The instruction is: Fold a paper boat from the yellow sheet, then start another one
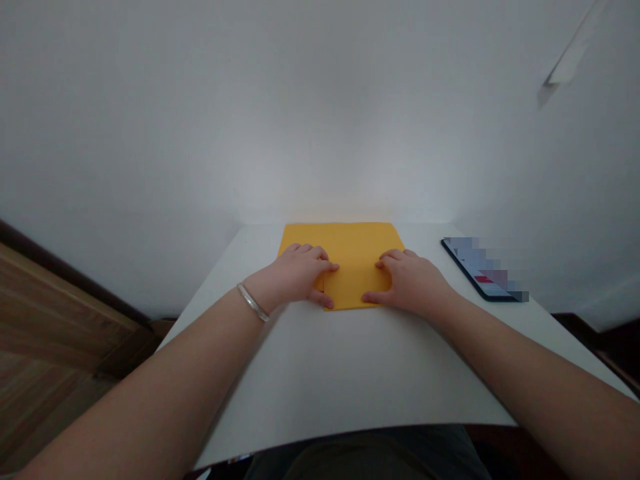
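Note:
A yellow sheet of paper point(345, 243) lies on the white table, its far edge close to the wall. Its near part looks folded, with a short flap edge showing beside my left thumb. My left hand point(305, 273), a silver bangle at its wrist, holds the near left part; its fingers are bent on top and the thumb is at the near edge. On the near right part, my right hand point(410, 277) holds the paper in much the same way, thumb along the near edge and fingers curled. Both palms hide the paper's near corners.
A phone point(465, 270) with a lit, partly blurred screen lies at the right of the white table point(350, 373). A white wall point(320, 120) rises behind. Wooden furniture point(55, 320) stands low at the left. My lap shows below the table's front edge.

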Demonstrator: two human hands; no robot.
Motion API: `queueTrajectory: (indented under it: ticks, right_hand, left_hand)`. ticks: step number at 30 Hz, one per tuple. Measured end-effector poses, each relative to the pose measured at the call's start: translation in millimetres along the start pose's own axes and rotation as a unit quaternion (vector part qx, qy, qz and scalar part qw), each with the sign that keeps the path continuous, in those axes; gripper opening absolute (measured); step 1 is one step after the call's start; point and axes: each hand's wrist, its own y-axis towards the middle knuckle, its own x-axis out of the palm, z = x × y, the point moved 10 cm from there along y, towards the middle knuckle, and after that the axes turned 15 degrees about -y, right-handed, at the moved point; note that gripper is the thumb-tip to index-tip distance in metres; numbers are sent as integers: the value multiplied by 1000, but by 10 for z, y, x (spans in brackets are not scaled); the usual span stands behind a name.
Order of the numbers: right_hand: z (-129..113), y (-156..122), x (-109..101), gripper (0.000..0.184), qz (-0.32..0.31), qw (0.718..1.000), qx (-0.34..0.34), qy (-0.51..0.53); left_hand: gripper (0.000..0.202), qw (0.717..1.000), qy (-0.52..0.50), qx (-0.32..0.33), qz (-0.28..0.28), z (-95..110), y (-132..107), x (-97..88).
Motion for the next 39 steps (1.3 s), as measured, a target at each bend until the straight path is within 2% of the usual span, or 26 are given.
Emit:
queueTrajectory:
  ticks: [8,19,22,24,27,29,34,39]
  right_hand:
    - [-14,-6,-6,66,-1,1000,0,-3]
    - [-13,-17,19,68,-4,1000,-1,-10]
    - [-9,-17,23,68,-9,1000,0,-12]
    - [-8,-20,19,67,-12,1000,1,-13]
    - [-19,-30,-14,68,-11,1000,-2,-16]
    - [-33,-34,-46,68,-9,1000,-6,-18]
    - [-44,-23,-115,70,-9,1000,-8,-24]
    - [-68,-9,-151,70,-7,1000,-20,-22]
  left_hand:
    - [71,999,-25,-19,-16,-16,-26,28]
    - [80,998,-42,-15,-37,-41,-63,92]
    - [88,998,-50,-16,-47,-50,-62,124]
    - [77,997,-53,-22,-47,-50,-46,126]
    - [49,998,-42,-38,-34,-25,-20,92]
    - [49,999,-25,-41,-16,23,-18,57]
    - [64,997,18,-48,50,118,-76,-19]
    - [58,998,23,-25,44,192,-95,26]
